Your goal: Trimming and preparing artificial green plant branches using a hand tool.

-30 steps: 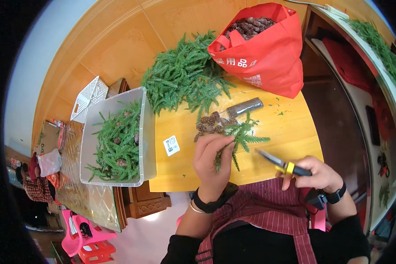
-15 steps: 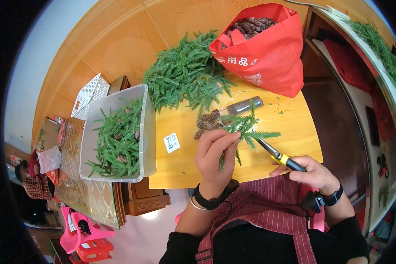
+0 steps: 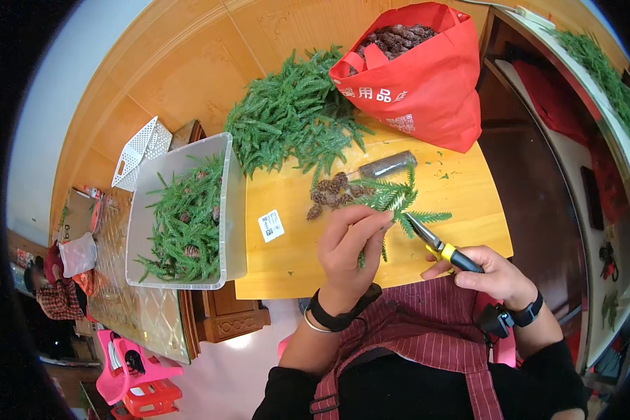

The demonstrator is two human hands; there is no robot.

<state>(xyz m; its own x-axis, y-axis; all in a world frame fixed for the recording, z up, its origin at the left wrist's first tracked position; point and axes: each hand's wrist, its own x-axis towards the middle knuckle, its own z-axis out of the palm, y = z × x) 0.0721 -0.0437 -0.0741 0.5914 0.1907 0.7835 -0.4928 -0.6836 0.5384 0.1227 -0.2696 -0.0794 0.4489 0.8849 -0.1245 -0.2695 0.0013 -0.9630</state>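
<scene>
Left hand (image 3: 348, 245): thumb and fingers pinched on a green sprig (image 3: 399, 198), the sprig lying at and just beyond the fingertips, its fronds fanned away and to the right, one tip hanging below the fingers. Right hand (image 3: 495, 276): closed round the handles of pliers (image 3: 446, 249), black and yellow, metal nose pointing up and left toward the left hand; nose tip at the sprig, contact with the stem not certain. Just beyond the left fingers: brown pine cones (image 3: 334, 189), a small loose cluster. Past these, slightly right: a dark cylindrical bundle (image 3: 388, 166), lying on its side. Left of the left hand: a white label (image 3: 271, 226), flat on the yellow tabletop (image 3: 287, 269). Farther left: a translucent bin (image 3: 235, 217) holding green sprigs and cones. Well beyond the left hand: a heap of loose greenery (image 3: 287, 115). Beyond both hands, to the heap's right: a red bag (image 3: 434, 98), upright, open-topped, filled with brown cones.
</scene>
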